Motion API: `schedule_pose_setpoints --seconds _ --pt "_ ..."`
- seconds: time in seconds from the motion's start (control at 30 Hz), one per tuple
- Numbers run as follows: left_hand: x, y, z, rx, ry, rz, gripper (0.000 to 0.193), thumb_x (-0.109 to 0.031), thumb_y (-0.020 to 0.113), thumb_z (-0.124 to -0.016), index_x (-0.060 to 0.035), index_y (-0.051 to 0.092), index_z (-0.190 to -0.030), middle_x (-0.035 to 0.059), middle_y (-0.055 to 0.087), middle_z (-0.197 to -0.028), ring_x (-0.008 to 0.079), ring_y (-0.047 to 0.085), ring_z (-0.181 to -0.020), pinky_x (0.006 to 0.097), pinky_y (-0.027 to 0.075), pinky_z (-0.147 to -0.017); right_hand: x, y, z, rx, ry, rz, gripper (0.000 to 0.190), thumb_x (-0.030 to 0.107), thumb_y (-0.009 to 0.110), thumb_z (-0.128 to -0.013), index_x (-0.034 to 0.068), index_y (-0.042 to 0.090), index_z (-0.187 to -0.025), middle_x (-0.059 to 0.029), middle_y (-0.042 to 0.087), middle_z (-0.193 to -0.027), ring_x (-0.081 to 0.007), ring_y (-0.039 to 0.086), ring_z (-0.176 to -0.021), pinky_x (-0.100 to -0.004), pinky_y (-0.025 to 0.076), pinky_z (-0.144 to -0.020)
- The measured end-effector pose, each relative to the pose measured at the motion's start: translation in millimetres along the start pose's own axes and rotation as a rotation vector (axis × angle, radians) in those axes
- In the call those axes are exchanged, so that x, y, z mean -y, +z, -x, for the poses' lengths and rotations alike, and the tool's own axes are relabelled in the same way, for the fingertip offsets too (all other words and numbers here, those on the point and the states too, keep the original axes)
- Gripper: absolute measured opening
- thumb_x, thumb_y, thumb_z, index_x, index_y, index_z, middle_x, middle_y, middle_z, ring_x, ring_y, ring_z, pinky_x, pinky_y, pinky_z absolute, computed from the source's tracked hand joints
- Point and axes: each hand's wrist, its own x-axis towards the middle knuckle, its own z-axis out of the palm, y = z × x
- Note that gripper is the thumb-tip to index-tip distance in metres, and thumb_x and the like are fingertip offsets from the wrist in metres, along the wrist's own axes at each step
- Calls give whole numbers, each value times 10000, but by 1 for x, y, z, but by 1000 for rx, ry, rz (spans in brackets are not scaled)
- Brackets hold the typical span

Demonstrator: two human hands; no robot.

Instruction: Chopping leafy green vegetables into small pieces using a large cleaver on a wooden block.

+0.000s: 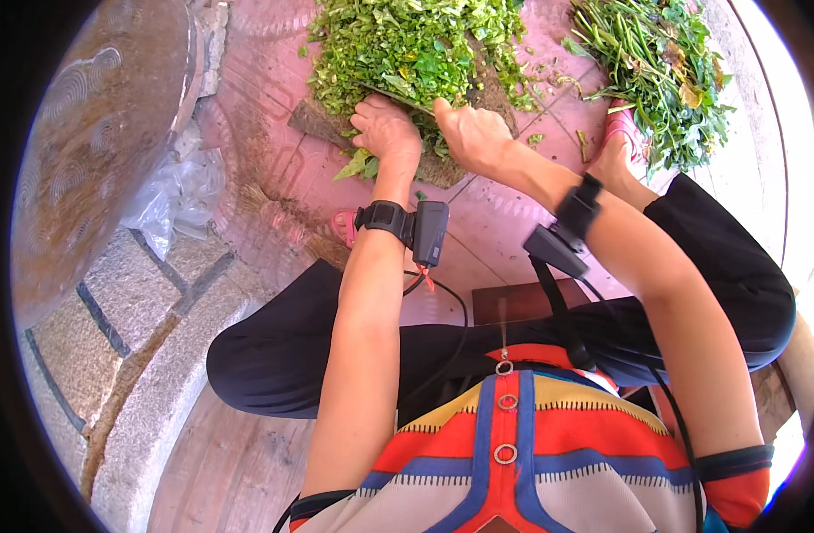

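A broad heap of chopped green leaves (pixel 407 46) covers most of a worn wooden board (pixel 440 170) on the floor. My right hand (pixel 473 136) grips the handle end of a knife, whose dark blade (pixel 397 97) reaches left across the near side of the heap. Close behind the blade, my left hand (pixel 387 126) presses down on leaves with curled fingers; its fingertips are partly hidden. A few whole leaves (pixel 360 164) stick out below my left hand. Both forearms wear black strapped devices with cables.
Uncut leafy stems (pixel 673 80) lie piled at the upper right, beside my foot in a pink sandal (pixel 623 133). A large brown round-sided object (pixel 107 133) stands at the left, with clear plastic bags (pixel 180 193) against it. A stone-block edge (pixel 140 393) curves along the lower left.
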Motion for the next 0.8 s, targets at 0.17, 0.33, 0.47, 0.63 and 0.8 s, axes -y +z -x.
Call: schedule_pose_setpoints --seconds 0.17,0.33,0.47,0.63,0.8 --pt "0 -3 4 30 35 0 526 -152 681 -679 13 357 -1060 172 388 -1097 342 389 -1054 513 405 -785 -7 15 -19 -55 13 -20 172 71 490 -778 9 452 -934 -207 628 -739 -348 638 -708 -432 512 -592" --pt "-10 -25 14 184 -90 170 1061 -276 775 -544 62 122 -1309 181 318 -1217 328 315 -1120 474 306 -890 -17 19 -25 -137 -25 -79 143 112 453 -811 28 439 -926 -223 606 -691 -391 608 -647 -491 472 -566" --pt "-16 -21 29 42 -55 170 1120 -425 769 -545 56 116 -1318 186 284 -1278 324 303 -1135 480 302 -875 -16 13 -25 -65 -12 -78 178 108 474 -803 7 461 -949 -224 623 -764 -368 630 -737 -452 505 -618" --pt "-12 -23 24 69 -25 149 1069 -400 785 -549 32 169 -1308 163 324 -1240 320 323 -1123 487 325 -845 -23 6 -24 -73 -67 -105 179 125 465 -815 14 467 -955 -228 620 -760 -382 623 -734 -470 493 -627" --pt "16 -21 8 63 58 239 783 -177 770 -580 34 319 -1184 192 418 -1150 348 401 -1081 480 383 -864 -17 -9 -5 -133 -54 -126 189 195 473 -847 45 446 -957 -215 607 -692 -393 601 -656 -491 462 -576"
